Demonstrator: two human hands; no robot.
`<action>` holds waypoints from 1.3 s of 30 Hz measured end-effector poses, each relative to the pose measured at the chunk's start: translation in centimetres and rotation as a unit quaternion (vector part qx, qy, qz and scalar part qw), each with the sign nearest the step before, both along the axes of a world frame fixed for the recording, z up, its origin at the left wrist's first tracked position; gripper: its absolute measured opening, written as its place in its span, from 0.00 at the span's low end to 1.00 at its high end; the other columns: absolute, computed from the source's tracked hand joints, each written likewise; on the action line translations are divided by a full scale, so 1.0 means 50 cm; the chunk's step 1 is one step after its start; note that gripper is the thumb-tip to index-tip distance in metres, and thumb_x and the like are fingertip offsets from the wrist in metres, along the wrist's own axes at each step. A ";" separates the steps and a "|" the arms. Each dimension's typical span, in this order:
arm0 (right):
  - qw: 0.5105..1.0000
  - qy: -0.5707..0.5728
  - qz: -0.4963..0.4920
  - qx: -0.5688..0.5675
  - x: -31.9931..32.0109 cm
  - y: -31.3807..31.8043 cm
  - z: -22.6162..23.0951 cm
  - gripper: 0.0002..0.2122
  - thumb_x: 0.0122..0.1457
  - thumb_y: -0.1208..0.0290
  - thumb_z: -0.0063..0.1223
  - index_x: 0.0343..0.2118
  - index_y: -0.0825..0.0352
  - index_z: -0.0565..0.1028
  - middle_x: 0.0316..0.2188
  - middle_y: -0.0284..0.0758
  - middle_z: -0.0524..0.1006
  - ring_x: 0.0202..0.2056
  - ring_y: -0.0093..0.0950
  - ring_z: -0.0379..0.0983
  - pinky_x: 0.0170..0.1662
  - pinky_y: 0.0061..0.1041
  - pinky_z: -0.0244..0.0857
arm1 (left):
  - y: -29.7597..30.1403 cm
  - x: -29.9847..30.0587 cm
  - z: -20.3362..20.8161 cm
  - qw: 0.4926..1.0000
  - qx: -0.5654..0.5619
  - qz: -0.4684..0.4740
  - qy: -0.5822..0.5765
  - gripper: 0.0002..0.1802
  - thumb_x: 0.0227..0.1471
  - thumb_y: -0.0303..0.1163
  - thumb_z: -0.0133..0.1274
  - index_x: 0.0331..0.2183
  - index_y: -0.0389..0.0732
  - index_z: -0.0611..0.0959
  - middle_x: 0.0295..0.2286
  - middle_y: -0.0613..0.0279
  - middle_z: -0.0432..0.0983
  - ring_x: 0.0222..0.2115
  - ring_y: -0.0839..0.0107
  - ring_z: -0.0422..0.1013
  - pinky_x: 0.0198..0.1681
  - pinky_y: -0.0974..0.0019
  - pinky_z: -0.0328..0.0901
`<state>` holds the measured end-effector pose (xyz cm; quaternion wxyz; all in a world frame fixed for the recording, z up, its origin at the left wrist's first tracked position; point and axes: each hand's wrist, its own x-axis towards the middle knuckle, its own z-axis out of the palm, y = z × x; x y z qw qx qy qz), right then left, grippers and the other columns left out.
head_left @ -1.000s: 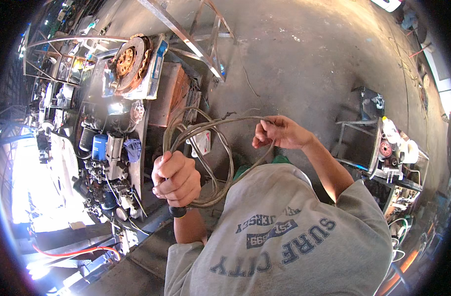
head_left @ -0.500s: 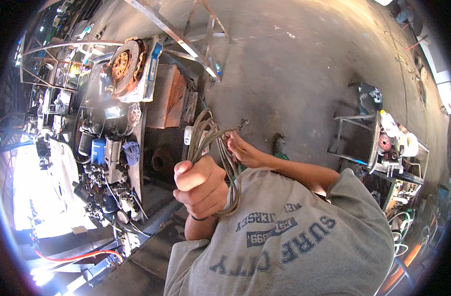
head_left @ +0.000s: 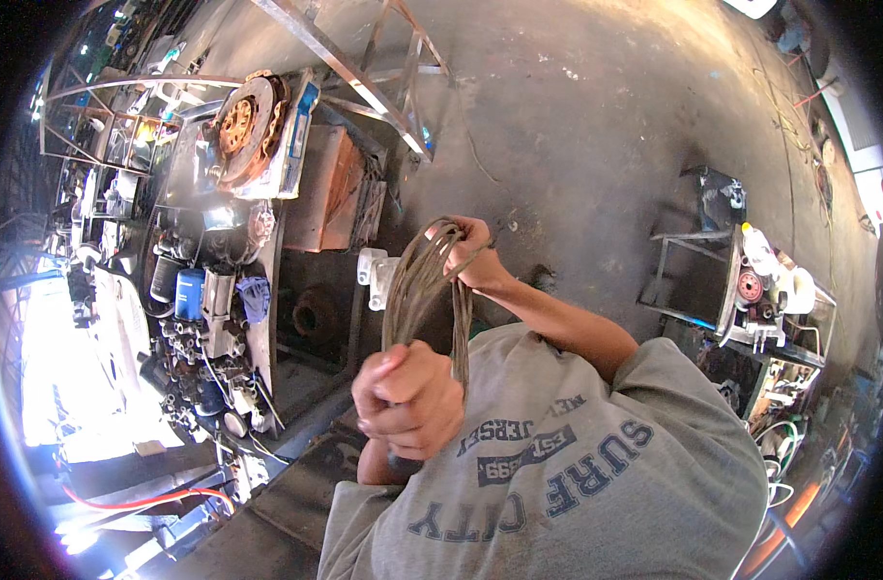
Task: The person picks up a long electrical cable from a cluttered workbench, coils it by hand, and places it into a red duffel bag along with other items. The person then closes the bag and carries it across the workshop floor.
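A coil of grey-brown cable (head_left: 418, 290) hangs in several loops between my two hands, in front of my chest. My left hand (head_left: 409, 401), nearer to my body, is closed in a fist around the lower part of the coil. At the coil's far end, my right hand (head_left: 468, 253) has its fingers curled around the loops, with strands crossing over it. The cable's loose end cannot be made out.
On my left, a cluttered workbench (head_left: 267, 338) carries a rusty brake disc (head_left: 248, 126), a blue canister (head_left: 191, 294) and metal parts. A rust-brown box (head_left: 325, 188) and clear bottles (head_left: 376, 275) stand beside it. A metal-framed cart (head_left: 693, 314) is on my right.
My right hand has moved farther out and closed over the top of the loops. My left hand has shifted slightly toward my body, and the coil is stretched longer between them.
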<state>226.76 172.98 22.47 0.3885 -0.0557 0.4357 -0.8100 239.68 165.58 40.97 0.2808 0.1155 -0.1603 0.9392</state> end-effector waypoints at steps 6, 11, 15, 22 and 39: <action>0.978 0.203 0.044 0.003 0.015 -0.008 -0.115 0.20 0.66 0.61 0.58 0.54 0.68 0.74 0.36 0.32 0.79 0.35 0.21 0.74 0.37 0.23 0.70 | -0.028 -0.002 0.023 0.919 -0.361 0.048 -0.151 0.13 0.73 0.42 0.34 0.41 0.43 0.64 0.06 0.72 0.60 0.03 0.83 0.51 0.07 0.75 0.45; 0.877 0.202 0.390 0.195 -0.032 0.137 -0.048 0.26 0.64 0.61 0.61 0.59 0.71 0.69 0.45 0.34 0.78 0.45 0.24 0.75 0.48 0.27 0.70 | -0.083 0.002 -0.015 0.913 -0.370 0.063 -0.163 0.08 0.72 0.33 0.34 0.48 0.42 0.62 0.07 0.74 0.61 0.04 0.85 0.51 0.08 0.76 0.44; 0.795 0.347 0.388 0.311 -0.046 0.190 0.047 0.25 0.65 0.56 0.59 0.54 0.73 0.74 0.38 0.37 0.82 0.42 0.28 0.78 0.46 0.29 0.72 | -0.106 0.004 -0.028 0.904 -0.380 0.051 -0.190 0.07 0.71 0.31 0.34 0.48 0.43 0.63 0.07 0.73 0.61 0.04 0.85 0.52 0.08 0.76 0.45; 0.913 0.096 0.356 0.178 0.036 0.098 -0.009 0.26 0.66 0.55 0.57 0.59 0.69 0.70 0.49 0.40 0.79 0.45 0.30 0.79 0.48 0.30 0.74 | -0.055 0.015 -0.044 0.877 -0.466 0.047 -0.106 0.08 0.70 0.32 0.38 0.47 0.42 0.66 0.07 0.73 0.61 0.04 0.83 0.53 0.10 0.73 0.46; 0.991 0.106 -0.058 0.061 -0.098 -0.017 0.047 0.12 0.65 0.63 0.62 0.28 0.59 0.72 0.18 0.23 0.68 0.22 0.16 0.70 0.26 0.23 0.65 | 0.010 0.006 -0.030 0.749 -0.639 -0.115 0.130 0.20 0.68 0.36 0.49 0.56 0.37 0.68 0.19 0.73 0.70 0.17 0.83 0.65 0.21 0.75 0.60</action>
